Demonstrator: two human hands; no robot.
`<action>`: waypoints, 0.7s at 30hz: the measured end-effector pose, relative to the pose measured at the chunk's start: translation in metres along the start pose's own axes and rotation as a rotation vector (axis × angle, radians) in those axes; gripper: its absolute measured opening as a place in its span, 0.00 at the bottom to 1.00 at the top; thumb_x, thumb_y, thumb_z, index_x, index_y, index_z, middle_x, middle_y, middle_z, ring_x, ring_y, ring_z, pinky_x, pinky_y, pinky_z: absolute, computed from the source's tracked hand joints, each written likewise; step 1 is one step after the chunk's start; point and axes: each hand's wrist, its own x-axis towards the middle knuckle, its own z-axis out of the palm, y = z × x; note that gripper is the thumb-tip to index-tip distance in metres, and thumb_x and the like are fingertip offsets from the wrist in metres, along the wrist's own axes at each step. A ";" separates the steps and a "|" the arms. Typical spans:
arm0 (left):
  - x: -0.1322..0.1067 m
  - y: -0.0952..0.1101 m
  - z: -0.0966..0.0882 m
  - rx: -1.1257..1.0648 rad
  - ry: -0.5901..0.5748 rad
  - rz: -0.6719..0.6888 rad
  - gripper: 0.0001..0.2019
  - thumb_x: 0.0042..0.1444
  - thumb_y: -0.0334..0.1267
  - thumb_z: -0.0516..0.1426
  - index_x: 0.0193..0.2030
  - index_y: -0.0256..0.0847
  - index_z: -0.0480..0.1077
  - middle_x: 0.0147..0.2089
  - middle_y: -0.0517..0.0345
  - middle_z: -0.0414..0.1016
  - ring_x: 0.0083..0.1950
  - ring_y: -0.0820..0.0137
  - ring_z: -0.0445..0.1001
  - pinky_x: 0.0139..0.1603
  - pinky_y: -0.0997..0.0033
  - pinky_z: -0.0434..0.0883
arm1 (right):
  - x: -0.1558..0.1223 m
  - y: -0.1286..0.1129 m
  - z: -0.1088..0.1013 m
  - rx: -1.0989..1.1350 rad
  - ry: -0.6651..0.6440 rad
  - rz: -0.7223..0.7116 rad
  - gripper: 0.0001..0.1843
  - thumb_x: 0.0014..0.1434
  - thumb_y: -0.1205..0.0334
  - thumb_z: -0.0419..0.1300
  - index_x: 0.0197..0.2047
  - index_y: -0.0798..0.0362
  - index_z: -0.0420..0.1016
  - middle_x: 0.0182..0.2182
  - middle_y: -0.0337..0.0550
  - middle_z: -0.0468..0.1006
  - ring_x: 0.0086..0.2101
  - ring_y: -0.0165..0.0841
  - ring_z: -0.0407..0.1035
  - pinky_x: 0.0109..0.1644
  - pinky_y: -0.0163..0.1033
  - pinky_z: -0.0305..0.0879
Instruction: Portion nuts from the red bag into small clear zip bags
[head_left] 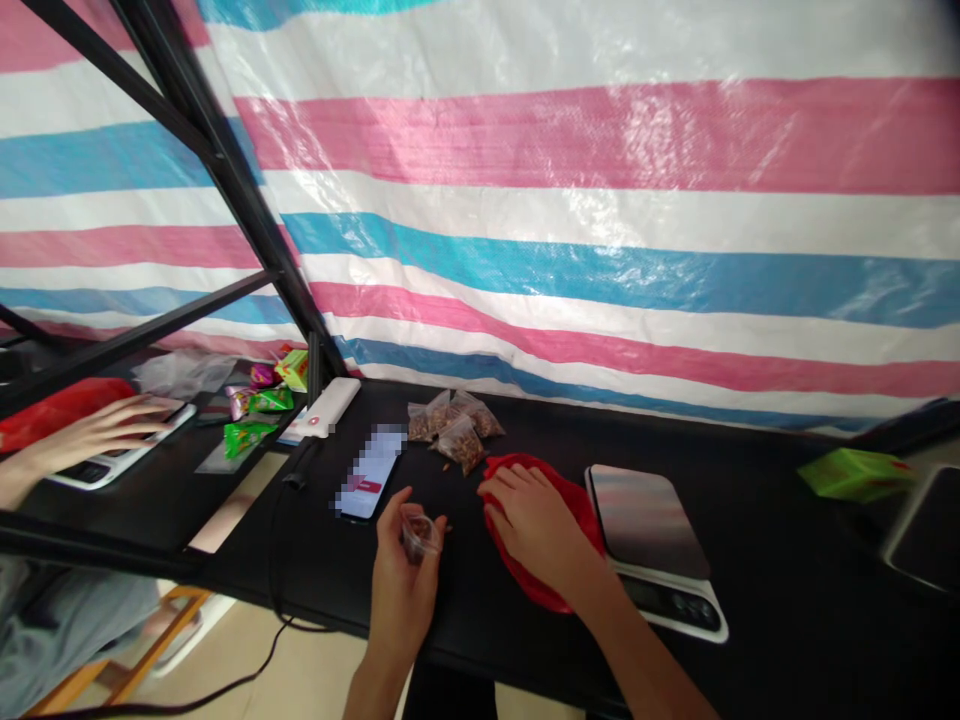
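Note:
My left hand (405,580) is closed around a small clear plastic bag (420,537) with some brown bits inside, its mouth facing up. My right hand (536,520) lies palm down on a red bag (559,597), fingers stretched across its top; the bag's contents are hidden. Right beside the red bag stands a white kitchen scale (652,520) with a metal plate. Several small clear bags of brown bits (459,440) lie together behind my hands. A phone (371,470) with a lit screen rests left of them.
A white power bank-like block (334,405) lies by the black frame post (247,215). At left, another person's hand (112,435) reaches over a second scale (112,468), near green wrapped sweets (247,437). A green box (855,472) sits far right. A black cable (274,560) hangs off the edge.

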 end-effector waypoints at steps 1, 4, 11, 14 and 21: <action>-0.002 -0.002 -0.003 0.020 0.012 -0.009 0.26 0.64 0.45 0.61 0.66 0.46 0.58 0.46 0.56 0.69 0.41 0.71 0.76 0.44 0.70 0.76 | 0.008 -0.001 0.003 -0.039 -0.017 -0.005 0.10 0.69 0.65 0.57 0.49 0.49 0.78 0.49 0.46 0.80 0.52 0.42 0.69 0.59 0.49 0.61; -0.007 -0.010 -0.006 0.086 0.015 -0.003 0.28 0.64 0.45 0.60 0.67 0.45 0.57 0.50 0.52 0.69 0.44 0.68 0.76 0.46 0.65 0.76 | 0.024 0.004 0.009 -0.138 -0.054 -0.018 0.14 0.66 0.66 0.59 0.54 0.54 0.77 0.56 0.51 0.77 0.58 0.46 0.65 0.63 0.52 0.57; -0.009 -0.021 -0.013 0.150 0.019 0.000 0.27 0.65 0.44 0.59 0.67 0.42 0.57 0.53 0.48 0.70 0.50 0.62 0.76 0.52 0.58 0.76 | 0.017 0.012 0.005 -0.084 -0.065 -0.038 0.18 0.64 0.62 0.64 0.57 0.48 0.74 0.56 0.47 0.75 0.58 0.46 0.63 0.63 0.52 0.56; -0.006 -0.025 -0.016 0.136 0.094 0.009 0.29 0.63 0.45 0.61 0.67 0.41 0.56 0.53 0.47 0.68 0.49 0.64 0.76 0.51 0.59 0.76 | 0.012 -0.005 0.014 -0.017 -0.113 -0.149 0.16 0.65 0.57 0.65 0.55 0.47 0.75 0.52 0.43 0.77 0.54 0.42 0.66 0.60 0.49 0.58; -0.006 -0.030 -0.015 0.036 0.115 0.001 0.26 0.63 0.43 0.62 0.64 0.43 0.59 0.52 0.50 0.70 0.50 0.66 0.76 0.53 0.62 0.75 | 0.017 -0.023 0.043 -0.058 -0.202 -0.224 0.04 0.68 0.63 0.61 0.45 0.51 0.77 0.45 0.42 0.79 0.46 0.37 0.71 0.52 0.44 0.59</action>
